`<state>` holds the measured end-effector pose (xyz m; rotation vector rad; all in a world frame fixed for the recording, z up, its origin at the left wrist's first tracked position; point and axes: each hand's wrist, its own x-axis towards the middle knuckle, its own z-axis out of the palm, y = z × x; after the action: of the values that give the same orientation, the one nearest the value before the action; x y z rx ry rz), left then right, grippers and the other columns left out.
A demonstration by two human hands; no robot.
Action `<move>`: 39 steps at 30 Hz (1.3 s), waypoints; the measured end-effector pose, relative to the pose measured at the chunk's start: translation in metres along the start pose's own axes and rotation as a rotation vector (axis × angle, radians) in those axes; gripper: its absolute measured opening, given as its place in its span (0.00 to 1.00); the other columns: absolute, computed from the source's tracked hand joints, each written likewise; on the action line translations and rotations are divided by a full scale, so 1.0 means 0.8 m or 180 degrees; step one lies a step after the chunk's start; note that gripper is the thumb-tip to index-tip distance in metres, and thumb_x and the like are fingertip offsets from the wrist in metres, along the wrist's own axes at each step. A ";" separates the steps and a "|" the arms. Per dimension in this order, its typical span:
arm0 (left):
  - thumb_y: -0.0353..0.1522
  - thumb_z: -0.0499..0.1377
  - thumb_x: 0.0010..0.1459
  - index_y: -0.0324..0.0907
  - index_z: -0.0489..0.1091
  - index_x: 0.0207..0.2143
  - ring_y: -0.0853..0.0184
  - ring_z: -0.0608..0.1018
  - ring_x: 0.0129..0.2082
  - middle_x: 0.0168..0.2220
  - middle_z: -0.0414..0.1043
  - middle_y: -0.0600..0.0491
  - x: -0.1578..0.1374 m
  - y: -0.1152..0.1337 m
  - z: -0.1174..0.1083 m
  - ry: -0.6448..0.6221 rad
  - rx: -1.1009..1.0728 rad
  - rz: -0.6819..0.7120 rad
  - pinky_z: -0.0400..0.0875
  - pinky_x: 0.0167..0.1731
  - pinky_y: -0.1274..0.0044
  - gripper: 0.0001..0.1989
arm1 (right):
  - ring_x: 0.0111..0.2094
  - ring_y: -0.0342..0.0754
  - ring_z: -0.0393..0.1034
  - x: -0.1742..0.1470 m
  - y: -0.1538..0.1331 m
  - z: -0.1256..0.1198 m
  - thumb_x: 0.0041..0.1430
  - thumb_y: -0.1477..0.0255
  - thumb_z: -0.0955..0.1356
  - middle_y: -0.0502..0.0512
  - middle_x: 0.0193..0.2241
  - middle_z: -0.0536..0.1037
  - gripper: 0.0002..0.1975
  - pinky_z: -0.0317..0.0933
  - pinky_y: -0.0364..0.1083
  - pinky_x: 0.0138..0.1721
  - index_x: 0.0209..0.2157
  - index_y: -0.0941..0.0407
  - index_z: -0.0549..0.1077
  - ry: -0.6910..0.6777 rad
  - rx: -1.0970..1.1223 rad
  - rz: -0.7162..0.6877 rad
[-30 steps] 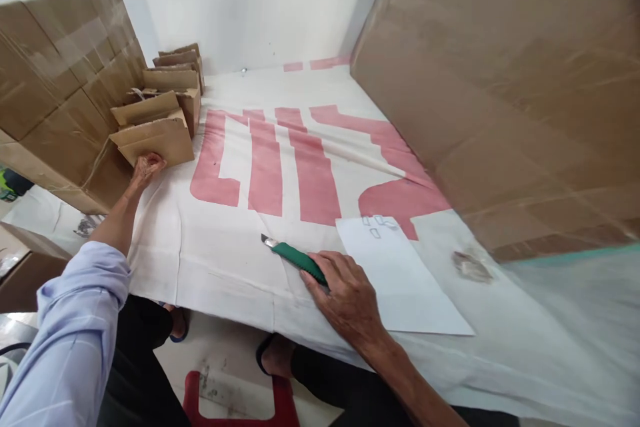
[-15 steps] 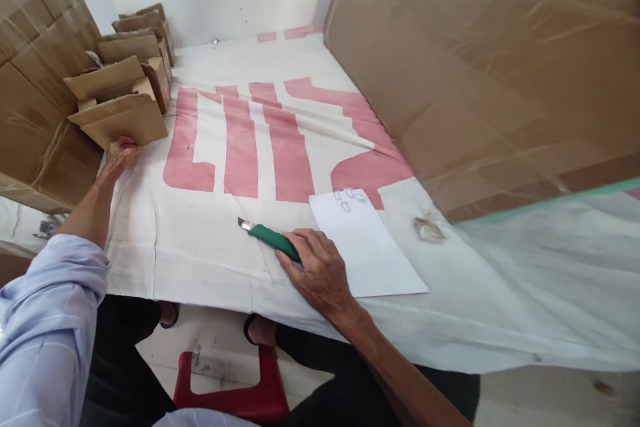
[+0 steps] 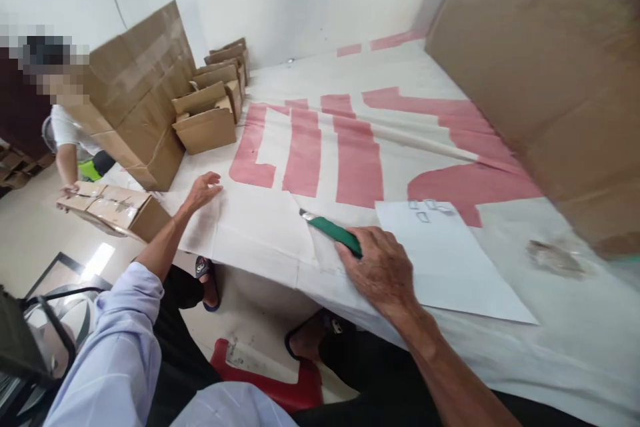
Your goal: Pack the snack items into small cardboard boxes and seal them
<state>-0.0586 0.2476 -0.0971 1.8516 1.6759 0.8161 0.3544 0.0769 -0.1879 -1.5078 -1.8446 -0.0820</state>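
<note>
The right hand point(image 3: 383, 270) lies on the surface point(image 3: 280, 240), fingers clasped over the green utility knife point(image 3: 333, 232) (its blade tip pokes out beyond them). The left hand point(image 3: 203, 190) hovers with fingers spread and released, near the small cardboard boxes point(image 3: 207, 124).

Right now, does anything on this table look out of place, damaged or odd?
Two things. The green knife under the right hand lies with its blade pushed out and bare on the cloth. Near the big box, a crumpled scrap lies loose. The cloth is also creased.
</note>
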 end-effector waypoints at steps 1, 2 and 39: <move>0.37 0.67 0.69 0.39 0.77 0.51 0.60 0.83 0.47 0.50 0.80 0.47 -0.023 0.003 0.004 0.0000 0.0015 0.0069 0.82 0.50 0.63 0.13 | 0.44 0.63 0.72 -0.001 0.001 0.003 0.66 0.67 0.67 0.64 0.41 0.80 0.09 0.65 0.56 0.44 0.46 0.54 0.75 0.0013 -0.0026 0.0017; 0.33 0.69 0.65 0.40 0.78 0.48 0.59 0.83 0.47 0.47 0.81 0.47 -0.045 0.007 0.008 0.0025 0.0023 0.0143 0.81 0.51 0.63 0.10 | 0.44 0.64 0.71 -0.002 0.002 0.005 0.66 0.67 0.67 0.64 0.41 0.80 0.10 0.64 0.56 0.44 0.45 0.54 0.75 0.0020 -0.0042 0.0032; 0.43 0.58 0.71 0.43 0.73 0.66 0.39 0.61 0.75 0.76 0.55 0.32 -0.293 0.026 -0.117 0.2150 0.1420 -0.0731 0.65 0.68 0.47 0.26 | 0.45 0.60 0.68 0.009 0.005 0.030 0.62 0.66 0.66 0.65 0.41 0.79 0.13 0.63 0.55 0.49 0.43 0.57 0.77 -0.0139 -0.0308 0.0541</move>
<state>-0.1255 0.0105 -0.0401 1.6940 2.6162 1.1153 0.3455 0.0955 -0.2029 -1.7402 -1.7605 -0.0586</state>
